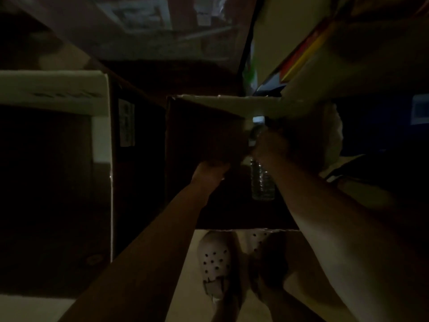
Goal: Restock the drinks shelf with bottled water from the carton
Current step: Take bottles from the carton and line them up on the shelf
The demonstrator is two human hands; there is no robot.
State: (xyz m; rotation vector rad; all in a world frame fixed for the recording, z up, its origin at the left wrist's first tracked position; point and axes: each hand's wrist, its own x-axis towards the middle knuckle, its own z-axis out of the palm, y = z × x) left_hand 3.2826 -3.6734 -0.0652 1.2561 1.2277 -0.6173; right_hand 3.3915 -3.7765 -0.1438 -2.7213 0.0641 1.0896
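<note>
Right hand [270, 145] grips a water bottle [262, 180] around its neck, lifting it clear of the carton [209, 126]; left hand [212, 169] apparently grips the carton's contents, fingers hidden in the dark.

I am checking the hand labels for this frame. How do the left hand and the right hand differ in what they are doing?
The right hand grips a water bottle around its upper part, while the left hand holds no bottle and seems to rest on the dark carton. The right hand is farther forward than the left hand. Both reach over the carton.
</note>
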